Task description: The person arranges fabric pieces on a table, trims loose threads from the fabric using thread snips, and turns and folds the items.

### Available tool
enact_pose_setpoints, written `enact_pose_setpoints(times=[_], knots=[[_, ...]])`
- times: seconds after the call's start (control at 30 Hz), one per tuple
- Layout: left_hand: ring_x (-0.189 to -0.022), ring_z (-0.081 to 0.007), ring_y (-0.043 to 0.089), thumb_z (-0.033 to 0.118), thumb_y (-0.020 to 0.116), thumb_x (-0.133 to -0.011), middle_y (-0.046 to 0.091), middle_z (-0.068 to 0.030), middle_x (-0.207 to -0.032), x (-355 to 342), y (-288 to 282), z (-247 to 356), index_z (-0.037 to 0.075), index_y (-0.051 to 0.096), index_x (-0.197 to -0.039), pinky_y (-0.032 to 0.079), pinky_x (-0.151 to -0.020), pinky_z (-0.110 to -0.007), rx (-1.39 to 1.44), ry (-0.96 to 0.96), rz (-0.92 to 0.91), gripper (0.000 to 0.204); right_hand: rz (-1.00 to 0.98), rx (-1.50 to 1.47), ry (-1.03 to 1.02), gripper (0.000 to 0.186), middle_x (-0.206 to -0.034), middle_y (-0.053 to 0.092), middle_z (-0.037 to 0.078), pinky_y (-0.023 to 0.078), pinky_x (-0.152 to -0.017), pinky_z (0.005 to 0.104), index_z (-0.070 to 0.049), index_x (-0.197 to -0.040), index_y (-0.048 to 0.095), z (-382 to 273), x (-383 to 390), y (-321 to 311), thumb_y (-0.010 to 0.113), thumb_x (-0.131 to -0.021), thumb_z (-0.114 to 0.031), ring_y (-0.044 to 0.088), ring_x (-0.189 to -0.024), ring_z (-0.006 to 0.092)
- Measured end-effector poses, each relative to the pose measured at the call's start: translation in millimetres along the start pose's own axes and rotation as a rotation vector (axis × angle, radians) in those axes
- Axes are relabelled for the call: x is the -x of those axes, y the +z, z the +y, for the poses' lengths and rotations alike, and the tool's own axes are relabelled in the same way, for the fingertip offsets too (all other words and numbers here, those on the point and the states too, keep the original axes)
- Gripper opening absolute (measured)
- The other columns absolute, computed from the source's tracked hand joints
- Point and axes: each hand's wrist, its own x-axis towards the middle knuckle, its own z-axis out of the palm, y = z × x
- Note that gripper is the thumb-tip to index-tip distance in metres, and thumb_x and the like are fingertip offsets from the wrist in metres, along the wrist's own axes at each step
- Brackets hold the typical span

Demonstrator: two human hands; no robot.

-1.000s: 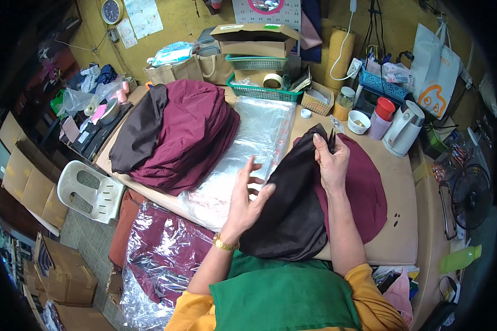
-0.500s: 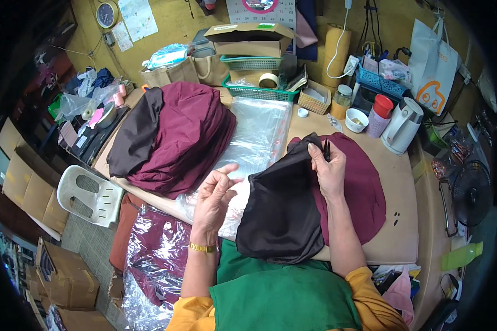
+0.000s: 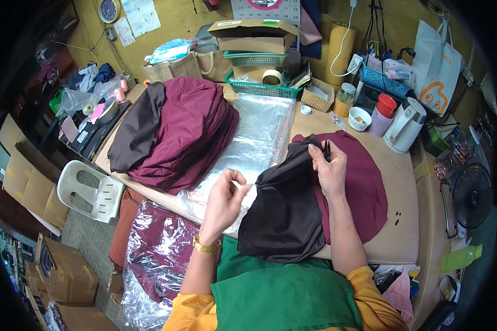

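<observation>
My right hand is closed on dark brown fabric and a small black tool, probably snips, whose tips stick up past my fingers. The fabric drapes over maroon fabric on the tabletop. My left hand has its fingers curled into a pinch beside the dark fabric's left corner; whatever lies between the fingertips is too small to make out. Behind it lie clear plastic sheets. At the left is a piled maroon-and-dark bundle.
Baskets, a cardboard box, a white bowl, a red-lidded container and a kettle line the table's back. A plastic chair stands left; a fan sits right.
My left hand has moved left and its raised, spread fingers have curled in near the fabric's corner. My right hand dipped slightly with the fabric, whose left corner now reaches out toward my left hand.
</observation>
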Motion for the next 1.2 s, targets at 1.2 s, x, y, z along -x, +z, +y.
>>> enact_pose_setpoints(times=[1.2], knots=[[-0.096, -0.0214, 0.069, 0.022, 0.055, -0.101, 0.066, -0.006, -0.108, 9.5, 2.7, -24.7, 0.005, 0.058, -0.095, 0.059, -0.085, -0.031, 1.228, -0.244, -0.222, 0.019, -0.33, 0.377, -0.252, 0.027, -0.087, 0.055, 0.009, 0.05, -0.061, 0.0351, -0.005, -0.098, 0.057, -33.0, 57.8, 56.0, 0.075, -0.077, -0.007, 0.062, -0.073, 0.0251]])
